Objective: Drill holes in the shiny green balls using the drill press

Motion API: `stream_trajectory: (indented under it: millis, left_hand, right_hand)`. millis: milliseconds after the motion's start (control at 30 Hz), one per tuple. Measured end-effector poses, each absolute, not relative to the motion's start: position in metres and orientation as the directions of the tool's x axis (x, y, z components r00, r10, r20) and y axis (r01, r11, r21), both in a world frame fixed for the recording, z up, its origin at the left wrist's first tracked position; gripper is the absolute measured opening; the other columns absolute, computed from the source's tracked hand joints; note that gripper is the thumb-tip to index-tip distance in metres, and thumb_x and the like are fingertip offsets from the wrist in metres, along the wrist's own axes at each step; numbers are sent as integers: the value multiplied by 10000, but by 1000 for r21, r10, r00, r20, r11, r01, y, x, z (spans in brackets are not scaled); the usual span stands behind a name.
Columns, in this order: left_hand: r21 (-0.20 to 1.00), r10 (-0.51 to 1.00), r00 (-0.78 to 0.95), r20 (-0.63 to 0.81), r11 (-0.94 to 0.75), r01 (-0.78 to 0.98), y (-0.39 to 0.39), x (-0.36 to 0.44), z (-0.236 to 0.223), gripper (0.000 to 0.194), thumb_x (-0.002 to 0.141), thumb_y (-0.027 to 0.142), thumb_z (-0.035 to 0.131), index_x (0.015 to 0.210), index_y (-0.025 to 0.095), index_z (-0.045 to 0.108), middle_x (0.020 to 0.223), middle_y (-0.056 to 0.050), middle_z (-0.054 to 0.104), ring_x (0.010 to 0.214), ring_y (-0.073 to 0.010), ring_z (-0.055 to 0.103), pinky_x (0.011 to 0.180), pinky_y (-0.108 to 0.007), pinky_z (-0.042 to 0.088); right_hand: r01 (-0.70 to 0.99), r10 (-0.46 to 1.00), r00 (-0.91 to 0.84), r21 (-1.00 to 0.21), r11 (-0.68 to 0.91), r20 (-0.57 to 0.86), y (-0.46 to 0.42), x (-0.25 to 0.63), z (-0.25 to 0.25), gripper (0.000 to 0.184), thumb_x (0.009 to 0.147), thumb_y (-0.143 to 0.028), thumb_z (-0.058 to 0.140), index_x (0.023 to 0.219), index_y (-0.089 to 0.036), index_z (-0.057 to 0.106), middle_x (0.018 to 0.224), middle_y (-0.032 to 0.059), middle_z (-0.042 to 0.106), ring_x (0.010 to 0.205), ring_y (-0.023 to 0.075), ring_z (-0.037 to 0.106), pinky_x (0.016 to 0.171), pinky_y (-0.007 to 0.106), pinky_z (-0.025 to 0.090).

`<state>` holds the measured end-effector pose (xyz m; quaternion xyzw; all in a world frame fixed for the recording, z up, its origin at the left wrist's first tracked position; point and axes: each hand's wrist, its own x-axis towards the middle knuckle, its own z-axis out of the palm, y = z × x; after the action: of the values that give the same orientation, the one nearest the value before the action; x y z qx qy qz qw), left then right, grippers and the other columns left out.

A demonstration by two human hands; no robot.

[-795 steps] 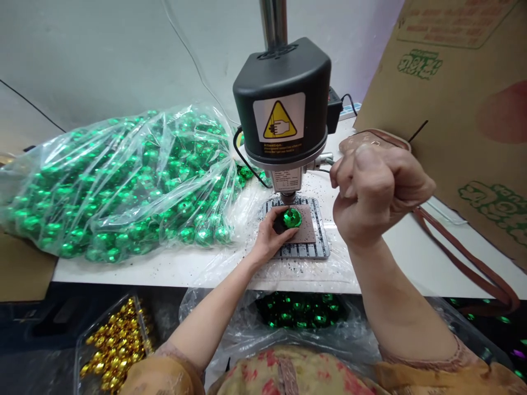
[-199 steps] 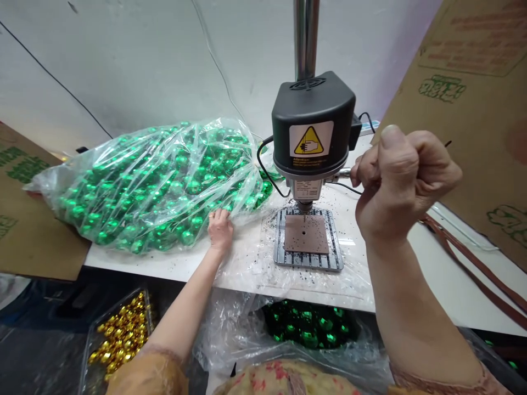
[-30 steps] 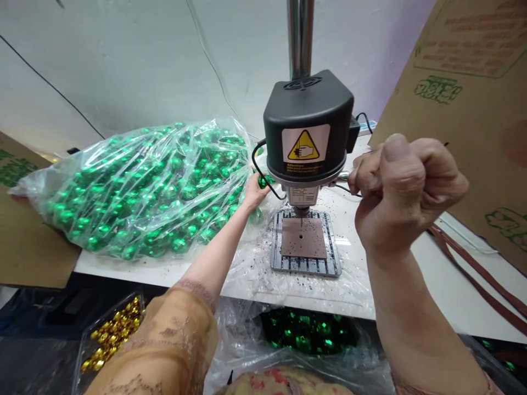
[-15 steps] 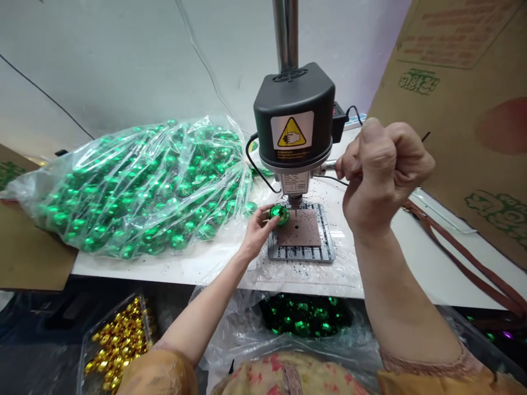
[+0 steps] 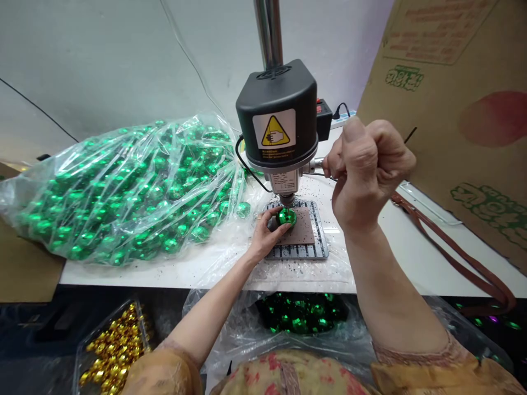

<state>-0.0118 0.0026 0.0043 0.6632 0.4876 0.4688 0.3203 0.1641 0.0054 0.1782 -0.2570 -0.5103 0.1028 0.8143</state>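
Note:
My left hand point(image 5: 265, 236) pinches a shiny green ball point(image 5: 286, 216) and holds it on the brown pad of the slotted metal base plate point(image 5: 307, 251), right under the spindle of a small black drill press point(image 5: 276, 123). My right hand point(image 5: 368, 173) is a closed fist around the press's feed lever, whose metal stub shows at the machine's right side. A big clear bag of green balls point(image 5: 119, 186) lies on the white table to the left.
A cardboard box point(image 5: 457, 109) stands at the right, with a brown strap point(image 5: 453, 258) trailing over the table. Below the table edge sit a bag holding green balls point(image 5: 300, 314) and a tray of gold beads point(image 5: 109, 343). Dark chips litter the table.
My left hand has taken a green ball from beside the bag and brought it right, onto the pad under the spindle. My right fist has stayed on the lever.

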Motion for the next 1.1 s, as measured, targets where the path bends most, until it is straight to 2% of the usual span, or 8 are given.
stream_trajectory:
  millis: [100, 233, 333, 467, 633, 767, 967, 1100]
  left_hand:
    - [866, 942, 80, 327, -332, 374, 0, -8, 7, 473, 810, 401, 844, 1220, 223, 692, 1233, -101, 721, 1204, -284, 657, 1075, -457, 509]
    - [882, 943, 112, 312, -331, 334, -5, 0, 11, 465, 816, 364, 835, 1211, 207, 647, 1123, -82, 740, 1026, -236, 706, 920, -386, 570]
    - [884, 946, 75, 316, -322, 340, -8, 7, 10, 466, 799, 342, 849, 1189, 206, 633, 1052, -65, 741, 938, -215, 713, 842, -356, 580]
    - [874, 933, 74, 352, -355, 332, -10, 12, 8, 451, 783, 322, 860, 1153, 214, 626, 1084, -67, 739, 964, -222, 721, 876, -383, 586]
    - [868, 929, 95, 358, -368, 333, -11, 12, 11, 453, 794, 315, 860, 1174, 223, 631, 1131, -75, 739, 1028, -237, 723, 906, -390, 588]
    - [869, 929, 90, 360, -369, 328, -13, 11, 13, 465, 789, 300, 867, 1183, 219, 633, 1119, -69, 742, 1020, -234, 724, 907, -379, 585]
    - [869, 924, 97, 369, -380, 315, -13, 12, 11, 454, 799, 313, 867, 1175, 219, 630, 1134, -70, 738, 1053, -238, 715, 941, -385, 572]
    - [867, 919, 92, 384, -393, 305, -13, 12, 11, 455, 806, 330, 864, 1178, 215, 627, 1141, -73, 734, 1061, -241, 711, 955, -391, 564]
  right_hand:
    - [57, 432, 472, -516, 855, 768, 4, 163, 181, 517, 930, -538, 625, 614, -261, 323, 523, -47, 299, 455, 137, 302, 478, 362, 299]
    - [-8, 442, 465, -495, 869, 767, 1, 163, 188, 504, 922, -444, 677, 596, -257, 341, 515, -57, 312, 447, 118, 317, 477, 344, 300]
    - [-20, 448, 445, -491, 871, 776, 1, 164, 193, 512, 936, -423, 670, 595, -243, 332, 509, -71, 311, 438, 83, 317, 474, 311, 297]
    - [0, 446, 445, -498, 867, 776, 3, 165, 195, 524, 925, -442, 683, 602, -239, 324, 500, -77, 310, 435, 79, 315, 458, 313, 296]
    - [-29, 424, 433, -458, 889, 796, 1, 165, 189, 471, 948, -331, 656, 608, -238, 344, 519, -69, 334, 442, 88, 335, 470, 317, 274]
    - [28, 403, 466, -468, 883, 788, -2, 163, 179, 529, 939, -390, 652, 586, -244, 287, 501, -56, 261, 440, 111, 286, 467, 343, 251]
    - [13, 293, 477, -340, 940, 828, 1, 160, 163, 553, 951, -317, 633, 578, -193, 243, 512, -52, 246, 458, 62, 254, 494, 304, 240]
    - [13, 294, 485, -343, 939, 824, -1, 160, 159, 560, 942, -304, 634, 579, -193, 223, 503, -58, 226, 447, 58, 230, 484, 299, 231]
